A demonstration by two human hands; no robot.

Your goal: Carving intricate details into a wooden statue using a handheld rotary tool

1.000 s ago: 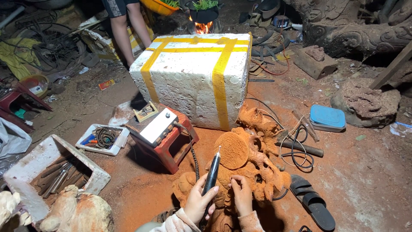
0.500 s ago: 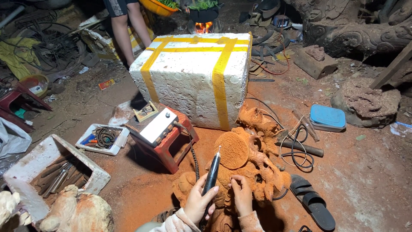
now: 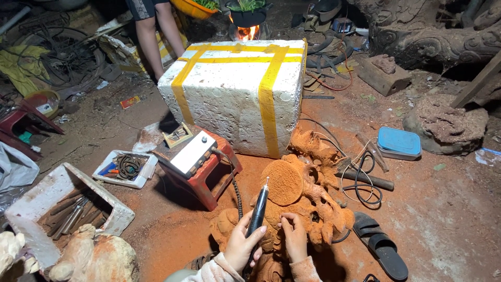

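Left hand (image 3: 241,245) grips a black rotary pen tool (image 3: 257,214), tip up. Right hand (image 3: 294,237) rests w/ fingers curled on the orange wood carving (image 3: 302,193), right under both hands. Carving looks heavy, stiff, w/ thin knobby bits that may snap; hold its thick base.

White foam box (image 3: 235,96), strapped with 3 yellow tape bands, stands centre.

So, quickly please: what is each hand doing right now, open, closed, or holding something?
Left hand: closed on the black rotary tool.
Right hand: holds nothing, fingers resting on the reddish wood carving.
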